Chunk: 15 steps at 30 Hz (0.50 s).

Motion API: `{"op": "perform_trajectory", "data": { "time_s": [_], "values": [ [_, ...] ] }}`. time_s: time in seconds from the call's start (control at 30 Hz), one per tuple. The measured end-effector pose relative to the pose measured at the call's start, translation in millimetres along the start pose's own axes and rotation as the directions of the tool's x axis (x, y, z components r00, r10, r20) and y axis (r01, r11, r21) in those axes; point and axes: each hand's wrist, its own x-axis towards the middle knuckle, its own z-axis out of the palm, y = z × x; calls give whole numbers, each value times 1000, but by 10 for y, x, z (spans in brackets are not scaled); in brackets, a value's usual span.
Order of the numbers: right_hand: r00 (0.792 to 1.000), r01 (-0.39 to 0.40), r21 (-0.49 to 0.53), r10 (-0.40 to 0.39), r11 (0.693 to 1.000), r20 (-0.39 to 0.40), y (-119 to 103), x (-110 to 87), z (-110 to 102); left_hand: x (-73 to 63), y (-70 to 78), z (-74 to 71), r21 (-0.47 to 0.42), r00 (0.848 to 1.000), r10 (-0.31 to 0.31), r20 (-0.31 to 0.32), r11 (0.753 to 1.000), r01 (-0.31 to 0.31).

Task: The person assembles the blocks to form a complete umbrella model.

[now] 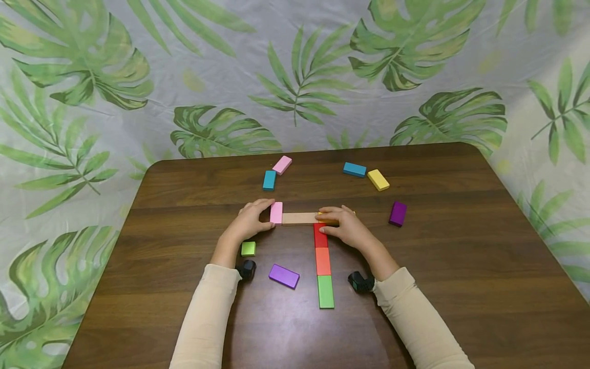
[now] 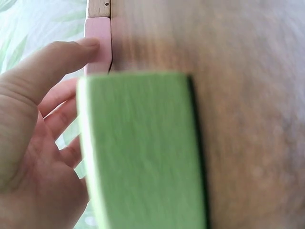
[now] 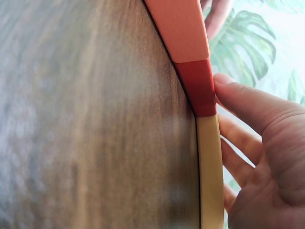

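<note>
My left hand pinches a pink block at its two ends, thumb on the near end and fingers at the far one. The pink block meets the left end of a plain wooden block. Beyond that lies a yellow block, mostly covered by my right hand in the head view. My right thumb touches the red block, and the fingers reach over to the yellow block's far side. From the red block, an orange block and a green block run toward me.
Near my left wrist lie a small lime block and a purple block. Farther back are a pink block, a teal block, a blue block and a yellow block. A dark purple block lies right.
</note>
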Motion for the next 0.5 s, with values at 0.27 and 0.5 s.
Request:
{"op": "perform_trajectory", "data": {
  "time_s": [0.27, 0.5],
  "values": [
    [1000, -9, 0, 9, 1000, 3, -6, 5, -7, -3, 0, -2, 5, 1000, 7, -1, 1000, -7],
    [1000, -5, 1, 5, 1000, 4, -1, -3, -5, -50, 4, -57, -22, 1000, -7, -17, 1000, 6]
  ]
}}
